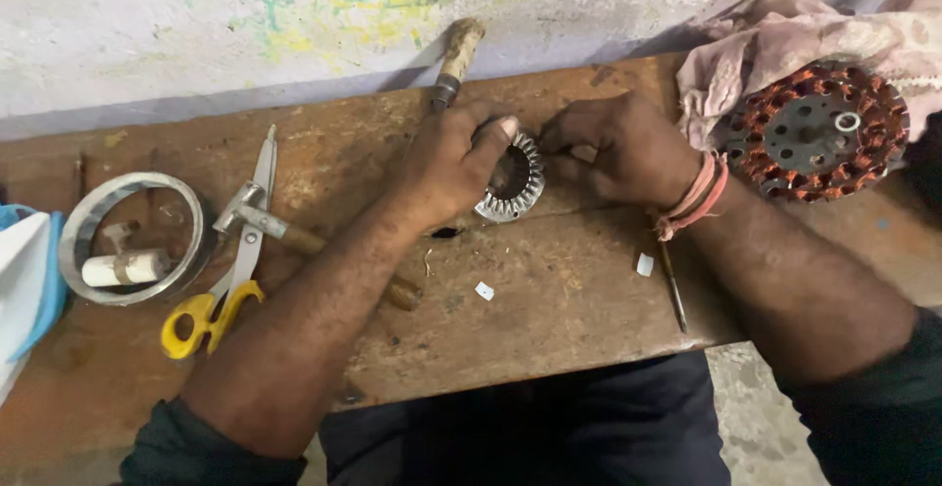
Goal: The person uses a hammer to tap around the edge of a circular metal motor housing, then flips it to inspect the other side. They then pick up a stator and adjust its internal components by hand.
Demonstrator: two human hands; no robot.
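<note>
My left hand (453, 160) grips a toothed metal stator core (512, 187), a ring with slots round its rim, standing tilted on a wooden board (549, 300). My thumb lies across its top edge. My right hand (620, 149) is closed against the ring's right side, fingertips pinched at a slot; what they pinch is hidden. A wooden-handled tool (453, 62) lies just behind my left hand, its tip hidden under it.
A copper-wound stator (816, 133) rests on a pink cloth (785, 35) at the right. Yellow-handled scissors (228, 268), a small hammer (280, 229) and a metal ring (130, 239) holding a white roll lie left. A thin rod (674, 290) and white paper bits (485, 291) lie on the board.
</note>
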